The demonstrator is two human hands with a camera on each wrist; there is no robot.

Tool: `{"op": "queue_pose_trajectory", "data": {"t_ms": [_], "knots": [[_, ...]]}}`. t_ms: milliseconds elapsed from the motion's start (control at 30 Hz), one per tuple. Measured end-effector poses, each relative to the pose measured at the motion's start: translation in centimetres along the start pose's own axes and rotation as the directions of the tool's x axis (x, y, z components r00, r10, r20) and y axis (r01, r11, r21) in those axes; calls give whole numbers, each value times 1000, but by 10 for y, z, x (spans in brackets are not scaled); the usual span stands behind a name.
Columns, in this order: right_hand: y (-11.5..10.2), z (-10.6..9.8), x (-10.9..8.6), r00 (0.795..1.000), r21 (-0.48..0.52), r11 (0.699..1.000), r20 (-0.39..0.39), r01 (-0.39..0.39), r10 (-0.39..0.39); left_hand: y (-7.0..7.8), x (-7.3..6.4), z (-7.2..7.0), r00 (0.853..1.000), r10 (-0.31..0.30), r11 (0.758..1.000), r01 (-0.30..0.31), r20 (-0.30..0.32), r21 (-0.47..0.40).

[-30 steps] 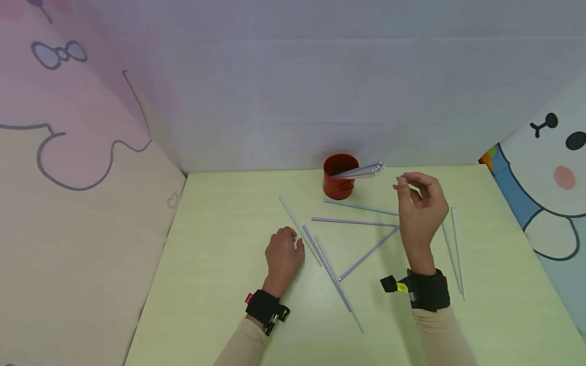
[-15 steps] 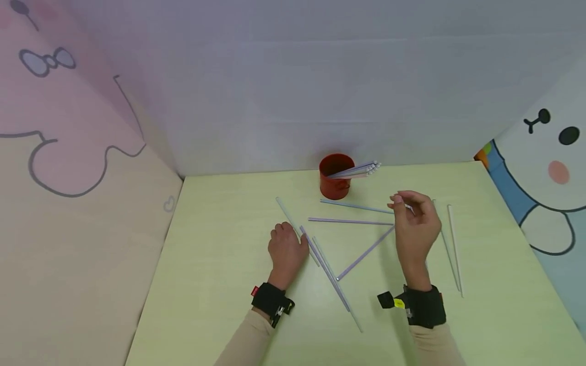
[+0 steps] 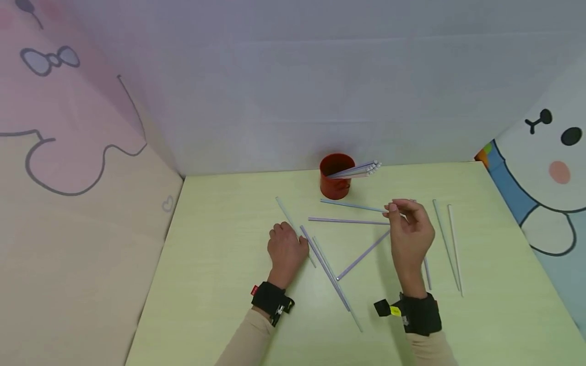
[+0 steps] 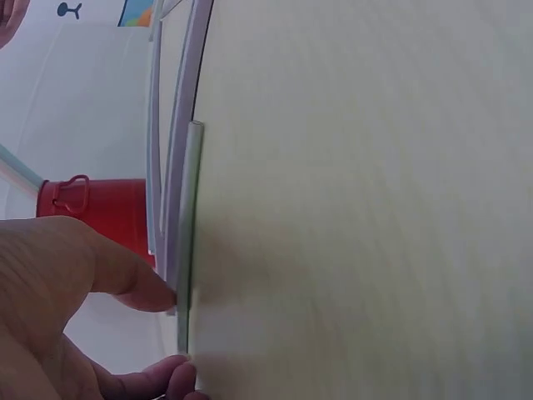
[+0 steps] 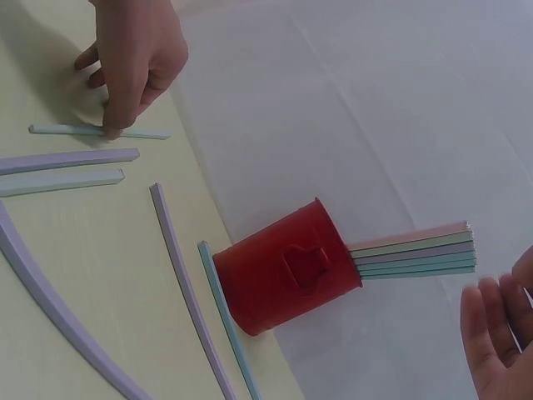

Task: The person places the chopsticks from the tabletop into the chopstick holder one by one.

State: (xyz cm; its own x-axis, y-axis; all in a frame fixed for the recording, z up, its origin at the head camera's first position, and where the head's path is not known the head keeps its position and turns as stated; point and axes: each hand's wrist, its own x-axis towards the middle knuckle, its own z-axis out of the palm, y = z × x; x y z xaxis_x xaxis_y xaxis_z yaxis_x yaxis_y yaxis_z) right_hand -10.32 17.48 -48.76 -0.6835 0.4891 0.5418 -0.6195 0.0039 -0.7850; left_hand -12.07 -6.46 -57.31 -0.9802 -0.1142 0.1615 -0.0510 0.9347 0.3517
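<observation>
My left hand [image 3: 286, 248] is low over the table and pinches a pale green straw [image 3: 285, 208]. In the left wrist view, the thumb lies on that straw [image 4: 190, 200], with the fingertips at its near end. Close on its right lie a purple straw [image 3: 327, 269] and another pale green straw [image 3: 356, 320]. My right hand [image 3: 413, 241] hovers at the right with loosely bent fingers and nothing visible in them. From the head it overlaps the ends of a blue straw [image 3: 352, 205], a purple straw [image 3: 343, 220] and a slanting purple straw [image 3: 361, 256].
A red cup [image 3: 335, 187] stands at the table's back edge, with a bundle of straws [image 3: 359, 171] leaning out to the right. Farther right lie a pale green straw [image 3: 444, 236] and a white straw [image 3: 456, 251]. Another purple straw [image 3: 428, 274] shows beside the right wrist.
My right hand has come down and to the left. The left hand has shifted slightly right onto the pale green straw, whose lower end has swung a little left.
</observation>
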Motion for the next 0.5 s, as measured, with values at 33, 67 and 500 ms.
{"op": "queue_pose_trajectory", "data": {"t_ms": [33, 67, 500], "knots": [[0, 0, 0, 1000, 0, 1000, 1, 1, -1, 0, 0, 0, 1000, -1, 1000, 1, 3, 4], [0, 0, -1, 1000, -6, 1000, 4, 5, -5, -1, 1, -1, 1000, -4, 1000, 4, 7, 12], [-24, 13, -5, 999, -63, 997, 12, -41, 41, -20, 8, -25, 974, -155, 987, 158, 164, -7]]}}
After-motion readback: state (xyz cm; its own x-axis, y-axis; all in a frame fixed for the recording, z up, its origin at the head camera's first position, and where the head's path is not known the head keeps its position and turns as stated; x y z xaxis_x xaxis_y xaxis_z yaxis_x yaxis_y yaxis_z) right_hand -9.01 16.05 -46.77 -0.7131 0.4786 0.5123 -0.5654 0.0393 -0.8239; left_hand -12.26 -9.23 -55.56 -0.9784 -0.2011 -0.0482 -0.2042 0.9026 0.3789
